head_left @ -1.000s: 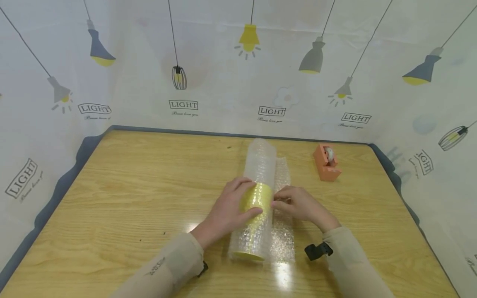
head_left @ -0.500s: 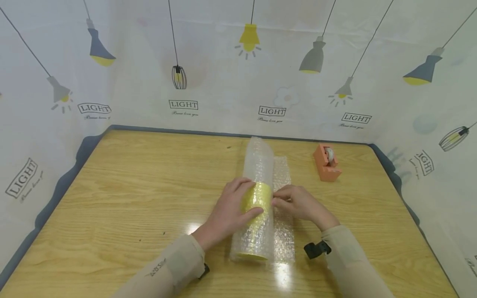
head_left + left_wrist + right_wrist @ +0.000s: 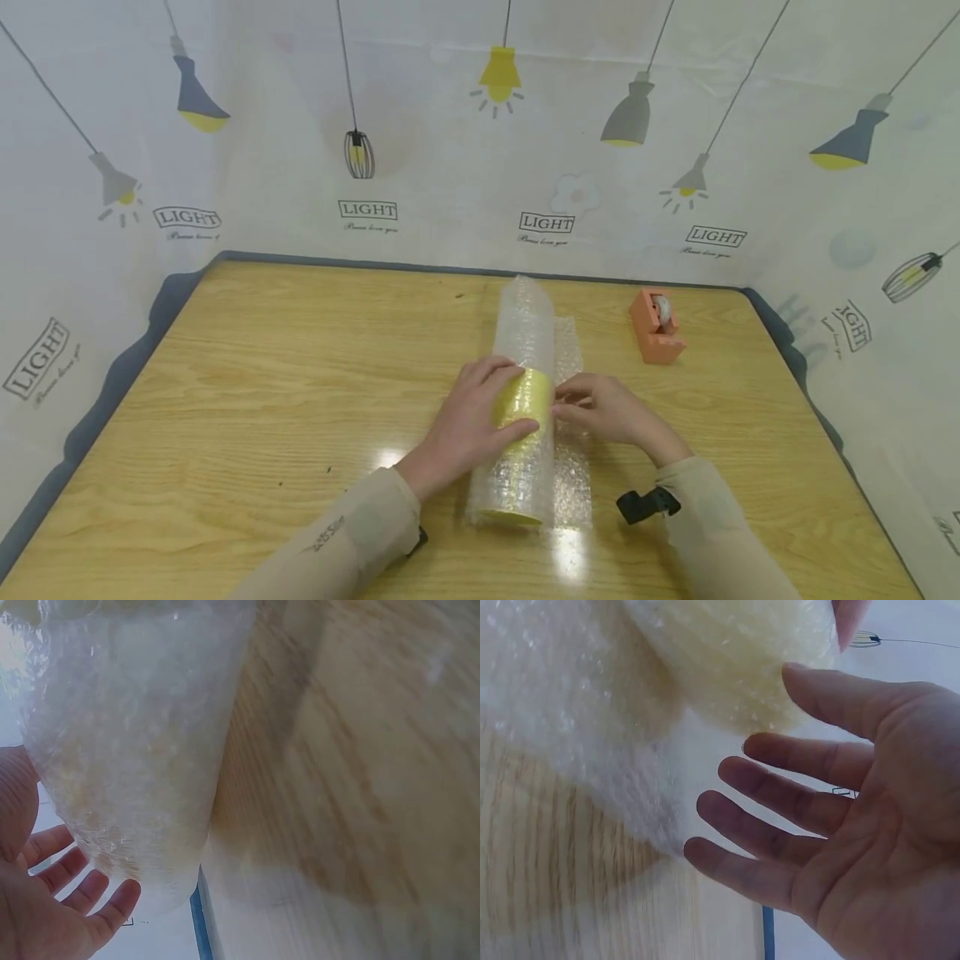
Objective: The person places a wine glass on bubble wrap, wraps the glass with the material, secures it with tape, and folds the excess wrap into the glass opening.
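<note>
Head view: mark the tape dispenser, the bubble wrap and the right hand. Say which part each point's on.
Tape dispenser (image 3: 648,335): head view, side of its orange body.
Bubble wrap (image 3: 527,329): head view, clear rolled part beyond the yellow section.
Right hand (image 3: 613,408): head view, back of the hand.

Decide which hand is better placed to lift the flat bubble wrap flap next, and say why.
Probably the right hand: it is over the flap, beside the wrapped yellow cylinder, whereas the left hand rests on the cylinder's other side, farther from the flap.
</note>
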### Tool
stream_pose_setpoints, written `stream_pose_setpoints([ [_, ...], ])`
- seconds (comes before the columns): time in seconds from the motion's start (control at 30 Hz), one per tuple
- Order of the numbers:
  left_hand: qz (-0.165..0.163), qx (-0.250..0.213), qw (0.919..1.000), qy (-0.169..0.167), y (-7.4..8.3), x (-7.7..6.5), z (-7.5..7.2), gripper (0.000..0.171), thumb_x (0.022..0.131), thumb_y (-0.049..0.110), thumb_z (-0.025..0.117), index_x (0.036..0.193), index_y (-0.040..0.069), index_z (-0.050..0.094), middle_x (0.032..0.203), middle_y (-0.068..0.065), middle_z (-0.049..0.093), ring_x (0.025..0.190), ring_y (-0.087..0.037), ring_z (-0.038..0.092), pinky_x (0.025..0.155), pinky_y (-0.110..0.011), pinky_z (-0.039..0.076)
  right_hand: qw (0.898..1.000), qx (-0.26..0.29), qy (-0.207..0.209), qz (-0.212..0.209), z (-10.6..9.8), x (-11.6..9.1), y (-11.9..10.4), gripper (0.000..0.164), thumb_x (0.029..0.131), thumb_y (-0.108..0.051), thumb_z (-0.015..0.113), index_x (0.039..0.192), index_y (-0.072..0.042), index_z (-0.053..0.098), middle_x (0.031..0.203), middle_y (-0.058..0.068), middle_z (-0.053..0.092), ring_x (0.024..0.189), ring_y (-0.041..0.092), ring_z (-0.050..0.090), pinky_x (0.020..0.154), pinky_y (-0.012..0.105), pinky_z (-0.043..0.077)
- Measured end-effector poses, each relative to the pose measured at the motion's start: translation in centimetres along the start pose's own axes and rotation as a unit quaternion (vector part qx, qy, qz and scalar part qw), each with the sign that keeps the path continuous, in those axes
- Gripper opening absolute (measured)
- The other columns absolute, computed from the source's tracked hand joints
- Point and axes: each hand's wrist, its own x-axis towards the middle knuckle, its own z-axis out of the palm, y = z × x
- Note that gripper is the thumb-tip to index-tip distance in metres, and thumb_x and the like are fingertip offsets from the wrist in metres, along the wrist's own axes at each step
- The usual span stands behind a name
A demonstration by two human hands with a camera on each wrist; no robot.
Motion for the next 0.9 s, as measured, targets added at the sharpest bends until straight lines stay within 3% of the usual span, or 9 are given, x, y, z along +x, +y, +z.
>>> stream_pose_setpoints([
  [0.3,0.001,0.011,0.9999,-0.009,0.2,0.4,0.3,0.073,0.086,0.043,0.083,0.146,0.010,0.055,0.147,-0.003,0.052,0.136,-0.023,0.045,0.116,-0.041,0.043,0.997,0.015,0.030,0.074,0.1,0.0,-1.5,0.034,0.100,-0.039,0.068,0.106,-0.005,0.070,0.108,0.011,0.073,0.105,0.032,0.070,0.089,0.048,0.060],
  [0.57,0.011,0.018,0.9998,-0.007,0.5,0.8,0.8,0.074,0.085,0.044,0.084,0.145,0.011,0.056,0.146,-0.004,0.052,0.134,-0.023,0.045,0.115,-0.040,0.043,0.991,-0.008,0.050,0.120,0.6,0.4,-2.6,0.044,0.097,-0.047,0.069,0.096,-0.003,0.069,0.086,0.006,0.069,0.074,0.018,0.061,0.063,0.033,0.053],
  [0.73,0.012,0.012,0.9997,-0.019,0.6,0.8,0.6,0.076,0.086,0.044,0.083,0.147,0.009,0.054,0.149,-0.005,0.050,0.138,-0.024,0.043,0.117,-0.041,0.042,0.990,-0.011,0.048,0.129,0.6,0.5,-2.5,0.044,0.096,-0.049,0.070,0.095,-0.004,0.069,0.085,0.005,0.068,0.073,0.017,0.060,0.063,0.032,0.051],
  [0.9,0.005,-0.036,0.9986,-0.037,0.4,0.7,0.1,0.077,0.088,0.039,0.082,0.151,0.008,0.049,0.155,-0.004,0.047,0.144,-0.024,0.040,0.121,-0.043,0.037,0.991,-0.015,0.044,0.122,0.5,0.4,-1.8,0.045,0.097,-0.049,0.069,0.098,-0.004,0.071,0.091,0.006,0.071,0.081,0.020,0.064,0.070,0.037,0.057],
])
